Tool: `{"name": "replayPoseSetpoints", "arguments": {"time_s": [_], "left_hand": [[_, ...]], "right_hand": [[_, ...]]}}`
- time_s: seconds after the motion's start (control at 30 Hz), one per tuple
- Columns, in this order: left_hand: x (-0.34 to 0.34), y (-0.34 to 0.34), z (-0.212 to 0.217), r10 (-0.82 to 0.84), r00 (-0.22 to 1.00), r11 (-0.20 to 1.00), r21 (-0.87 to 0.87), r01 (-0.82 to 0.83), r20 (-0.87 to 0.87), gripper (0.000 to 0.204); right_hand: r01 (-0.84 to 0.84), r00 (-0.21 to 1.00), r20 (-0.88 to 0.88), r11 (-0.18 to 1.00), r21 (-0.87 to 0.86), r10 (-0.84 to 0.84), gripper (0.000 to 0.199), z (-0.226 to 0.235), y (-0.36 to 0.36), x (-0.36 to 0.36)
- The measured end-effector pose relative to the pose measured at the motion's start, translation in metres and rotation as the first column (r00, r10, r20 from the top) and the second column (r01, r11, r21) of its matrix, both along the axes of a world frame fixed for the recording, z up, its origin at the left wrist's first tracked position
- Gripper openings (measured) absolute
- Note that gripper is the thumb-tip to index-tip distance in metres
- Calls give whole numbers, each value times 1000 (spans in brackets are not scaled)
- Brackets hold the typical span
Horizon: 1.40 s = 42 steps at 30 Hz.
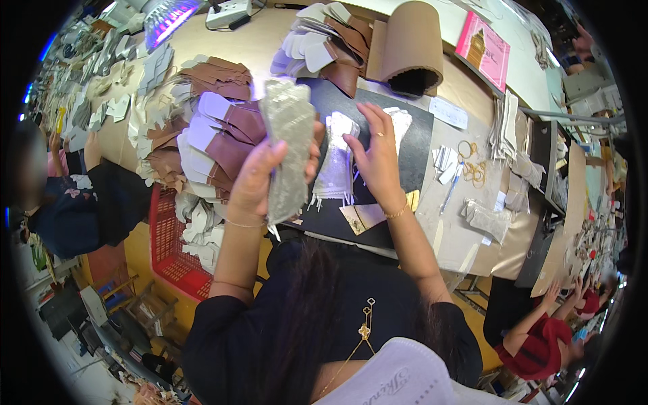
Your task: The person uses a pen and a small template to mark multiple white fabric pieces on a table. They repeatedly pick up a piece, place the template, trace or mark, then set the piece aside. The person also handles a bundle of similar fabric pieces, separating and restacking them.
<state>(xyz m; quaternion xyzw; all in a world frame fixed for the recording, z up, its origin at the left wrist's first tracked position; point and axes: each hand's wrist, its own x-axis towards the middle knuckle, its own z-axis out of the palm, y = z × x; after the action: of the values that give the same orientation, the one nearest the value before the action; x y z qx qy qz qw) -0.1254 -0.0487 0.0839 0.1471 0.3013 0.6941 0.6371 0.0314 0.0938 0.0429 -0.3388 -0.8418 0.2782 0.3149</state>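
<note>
My left hand is closed around a thick stack of long silvery-grey cut pieces, held upright above the table edge, with a thin pale strand hanging from its lower end. The pieces look like leather or fabric; I cannot tell which. My right hand is over the black mat, thumb and fingers apart, holding nothing. Just left of its thumb lies a shiny silver bundle with thin ends sticking out at the bottom. Another silver bundle is partly hidden behind that hand.
Brown and white cut pieces are heaped at the left, above a red basket. A brown roll and a pink book lie at the back. Rubber bands, a blue pen and a grey bundle are at the right.
</note>
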Motion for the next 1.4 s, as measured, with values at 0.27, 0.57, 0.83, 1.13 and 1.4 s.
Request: {"name": "replayPoseSetpoints", "arguments": {"time_s": [0.27,0.57,0.83,1.13,1.4], "left_hand": [[29,12,-5,-162,986,987,1,162,-40,69],[34,12,-3,-324,926,946,-53,320,-192,75],[44,16,-4,-273,962,962,-8,273,17,72],[30,21,-9,-150,988,987,-67,148,-35,59],[26,15,-13,-124,990,990,-67,120,-61,71]], "right_hand": [[-232,930,-231,943,237,286,40,51,-11,27],[-248,938,-187,943,224,291,35,70,-8,50],[-244,878,-347,932,266,329,24,64,-12,59],[-603,364,-925,784,-144,110,13,83,0,106],[-93,830,-492,806,-585,-262,24,24,58,73]]}}
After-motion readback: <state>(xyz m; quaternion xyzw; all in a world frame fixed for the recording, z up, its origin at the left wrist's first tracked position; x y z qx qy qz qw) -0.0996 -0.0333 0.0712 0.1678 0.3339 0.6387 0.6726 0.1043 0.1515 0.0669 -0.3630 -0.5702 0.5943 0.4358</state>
